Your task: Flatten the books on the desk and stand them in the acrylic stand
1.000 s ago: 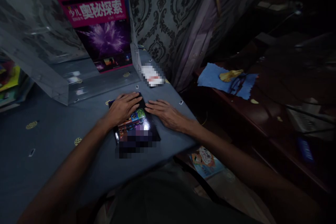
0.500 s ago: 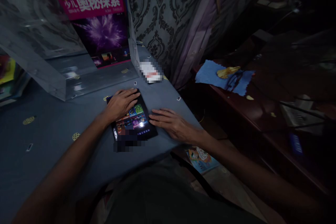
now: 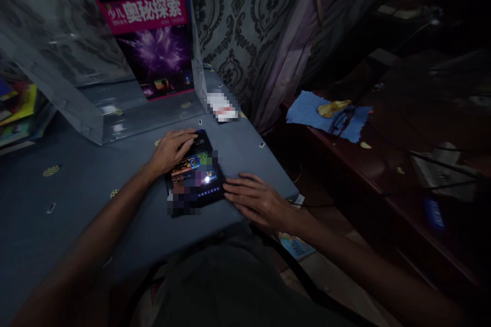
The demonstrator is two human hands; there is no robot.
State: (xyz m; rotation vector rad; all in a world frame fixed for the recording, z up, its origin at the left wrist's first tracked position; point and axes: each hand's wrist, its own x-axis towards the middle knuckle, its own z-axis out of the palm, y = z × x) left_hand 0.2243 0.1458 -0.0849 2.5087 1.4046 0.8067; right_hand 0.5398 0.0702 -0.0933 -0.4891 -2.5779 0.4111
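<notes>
A dark book [image 3: 195, 166] lies flat on the blue tablecloth [image 3: 141, 235], its cover showing rows of small coloured pictures. Parts of the cover are blurred out by pixel blocks. My left hand [image 3: 172, 149] rests with fingers stretched across the book's upper left part. To the right, my right hand [image 3: 261, 199] lies at the lower right edge of the book, fingers extended and its fingertips by that edge. Neither hand grips anything. Behind the book, a magazine with a magenta and purple cover [image 3: 163, 53] leans upright in a clear plastic stand [image 3: 92, 125].
A pixelated white item [image 3: 222, 107] lies beside the stand. Stacked books [image 3: 26, 117] are at the left. On the dark red furniture [image 3: 330, 156] at the right are a blue cloth [image 3: 307, 108] with a yellowish object and some cables. A patterned curtain [image 3: 238, 25] hangs behind.
My right hand has moved slightly down and toward me along the book's right edge. My left hand stays on the book, with its fingers shifted slightly left. The view has tilted a little.
</notes>
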